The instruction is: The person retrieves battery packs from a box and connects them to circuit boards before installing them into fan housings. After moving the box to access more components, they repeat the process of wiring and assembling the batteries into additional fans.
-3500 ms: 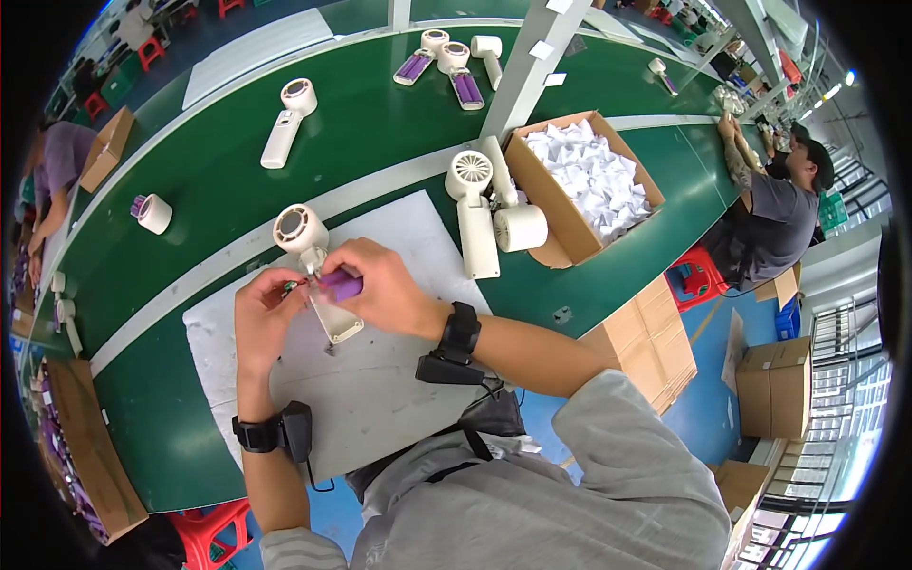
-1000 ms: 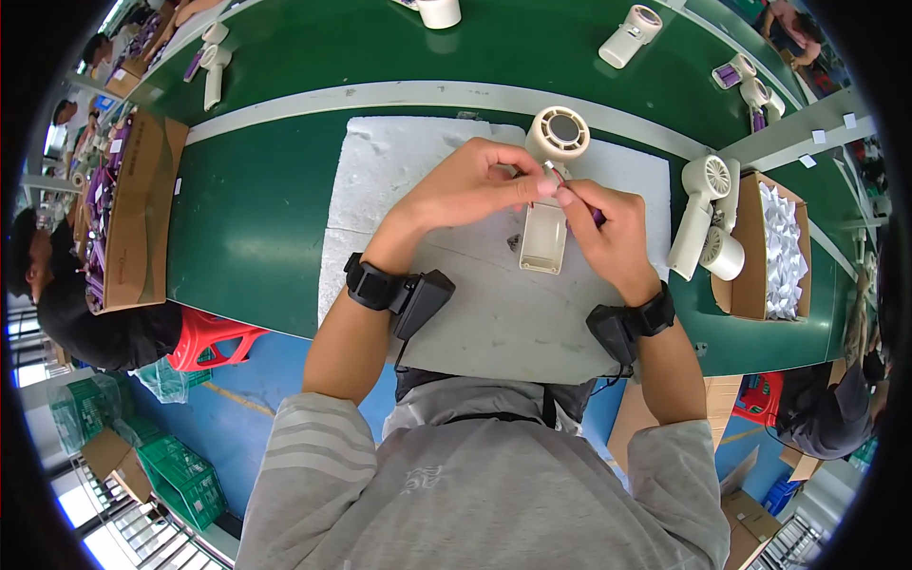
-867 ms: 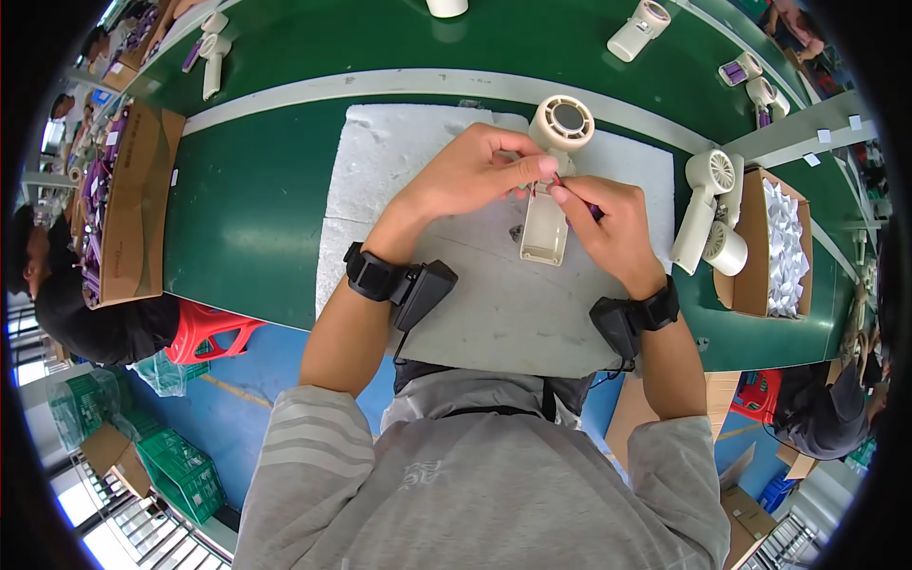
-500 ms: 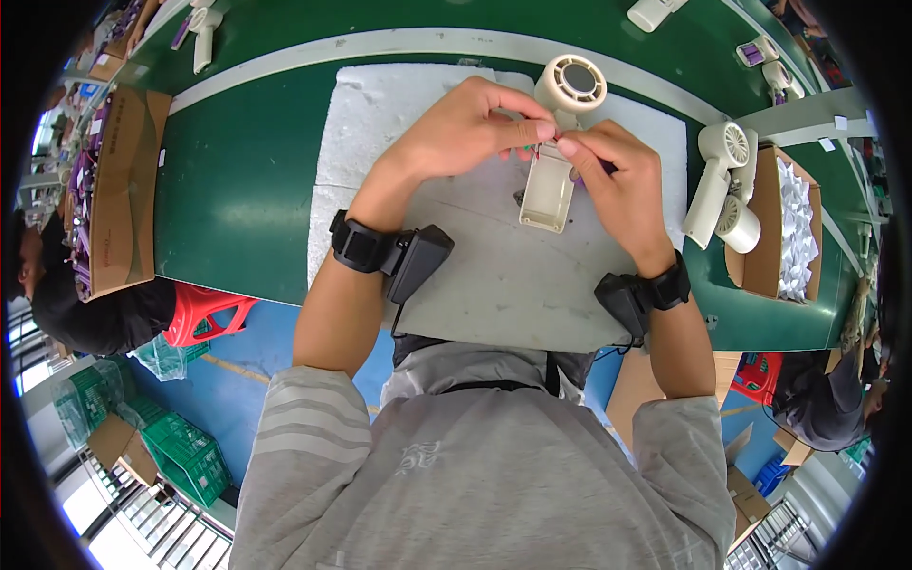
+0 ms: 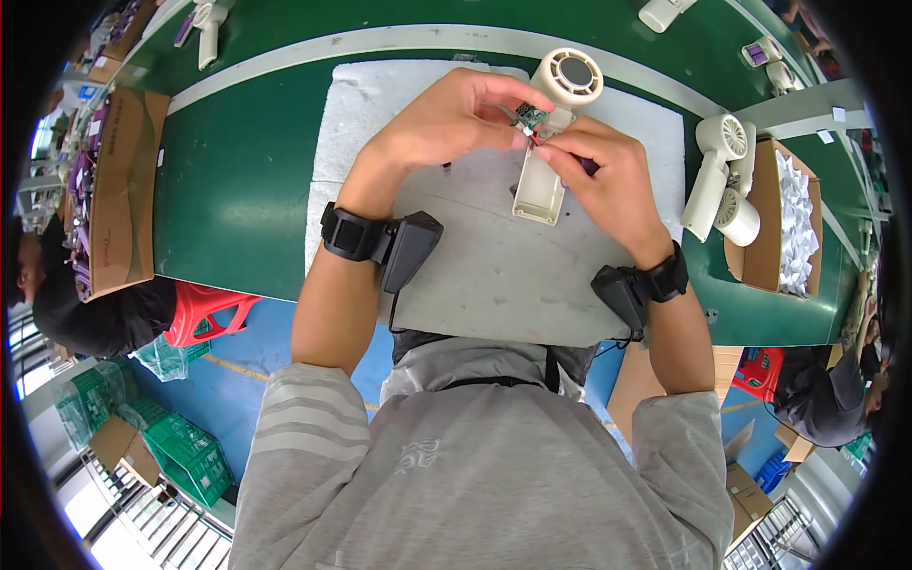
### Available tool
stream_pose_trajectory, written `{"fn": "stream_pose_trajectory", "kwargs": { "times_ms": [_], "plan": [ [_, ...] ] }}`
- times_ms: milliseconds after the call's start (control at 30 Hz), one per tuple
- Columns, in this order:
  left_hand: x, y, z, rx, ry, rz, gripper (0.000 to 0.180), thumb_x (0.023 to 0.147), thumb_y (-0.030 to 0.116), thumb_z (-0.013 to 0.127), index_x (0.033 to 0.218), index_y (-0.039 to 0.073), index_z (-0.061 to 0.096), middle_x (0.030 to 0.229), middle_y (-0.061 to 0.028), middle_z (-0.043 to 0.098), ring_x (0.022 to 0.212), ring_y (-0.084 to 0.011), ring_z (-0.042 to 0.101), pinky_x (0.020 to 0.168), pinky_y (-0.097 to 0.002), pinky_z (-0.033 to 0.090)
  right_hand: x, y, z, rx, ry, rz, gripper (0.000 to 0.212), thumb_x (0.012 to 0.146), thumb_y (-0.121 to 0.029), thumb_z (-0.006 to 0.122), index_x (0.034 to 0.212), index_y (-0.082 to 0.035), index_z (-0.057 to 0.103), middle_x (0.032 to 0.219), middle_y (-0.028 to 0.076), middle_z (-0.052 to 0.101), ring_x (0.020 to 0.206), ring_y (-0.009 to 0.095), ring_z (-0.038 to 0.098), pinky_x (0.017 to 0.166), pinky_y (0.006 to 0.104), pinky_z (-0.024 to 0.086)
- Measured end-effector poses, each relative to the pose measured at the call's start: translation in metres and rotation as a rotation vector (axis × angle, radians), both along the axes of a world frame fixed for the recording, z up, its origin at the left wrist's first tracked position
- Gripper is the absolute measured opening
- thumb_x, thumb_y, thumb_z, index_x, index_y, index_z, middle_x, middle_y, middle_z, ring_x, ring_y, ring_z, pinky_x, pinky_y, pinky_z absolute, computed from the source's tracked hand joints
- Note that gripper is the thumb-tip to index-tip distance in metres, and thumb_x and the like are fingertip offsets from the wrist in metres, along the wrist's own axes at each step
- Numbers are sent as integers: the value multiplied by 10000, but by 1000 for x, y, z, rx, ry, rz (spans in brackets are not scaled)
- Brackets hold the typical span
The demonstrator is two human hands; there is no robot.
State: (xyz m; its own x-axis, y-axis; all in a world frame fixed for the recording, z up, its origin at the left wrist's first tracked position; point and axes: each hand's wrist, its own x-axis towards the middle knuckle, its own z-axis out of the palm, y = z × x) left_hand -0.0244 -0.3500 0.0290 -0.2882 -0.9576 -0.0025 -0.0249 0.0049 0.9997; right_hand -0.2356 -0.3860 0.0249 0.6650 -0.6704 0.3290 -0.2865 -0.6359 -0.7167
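A cream handheld fan (image 5: 571, 79) lies on the foam mat (image 5: 456, 261), its round head pointing away from me and its handle shell (image 5: 540, 198) laid open toward me. Above that handle, my left hand (image 5: 439, 119) pinches a small green circuit board (image 5: 529, 116) between thumb and fingers. The fingertips of my right hand (image 5: 610, 179) are closed on thin red wires (image 5: 535, 140) at the board's lower edge. A purple cylindrical piece (image 5: 589, 165) shows beneath the right fingers; most of it is hidden.
More cream fans (image 5: 714, 180) lie at the right beside a carton of white packing (image 5: 796, 228). On the left stands a cardboard box (image 5: 128, 190) with purple parts. A pale rail (image 5: 380, 43) crosses the green table behind the mat. People sit at both sides.
The green circuit board has come into view in my left fingers, tilted up. Both hands have shifted slightly left, and the fan has moved a little up and left.
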Motion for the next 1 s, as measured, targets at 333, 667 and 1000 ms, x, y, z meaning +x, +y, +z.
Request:
{"fn": "stream_pose_trajectory", "kwargs": {
  "times_ms": [333,667,1000],
  "plan": [
    [1,-1,3,35,20,-16,383,771,-40,688,1147,26,648,981,-69,688,883,-136,643,832,-272,518,0,0,-4,-62,10,16,101,812,-66,708,890,-2,693,743,67,593,568,145,503,523,278,401],
    [-2,1,6,15,42,34,389,754,-55,707,1132,25,659,991,-95,699,903,-146,655,857,-284,525,1,-1,-1,8,-14,-2,99,831,-68,689,895,8,684,743,72,594,563,152,503,522,284,399],
    [0,-2,3,-2,-3,57,291,774,-46,721,1045,9,631,923,-48,689,869,-115,653,800,-259,519,2,-5,-2,81,-11,-10,76,851,-63,668,888,0,691,731,76,586,571,141,498,523,279,394]
  ]
}}
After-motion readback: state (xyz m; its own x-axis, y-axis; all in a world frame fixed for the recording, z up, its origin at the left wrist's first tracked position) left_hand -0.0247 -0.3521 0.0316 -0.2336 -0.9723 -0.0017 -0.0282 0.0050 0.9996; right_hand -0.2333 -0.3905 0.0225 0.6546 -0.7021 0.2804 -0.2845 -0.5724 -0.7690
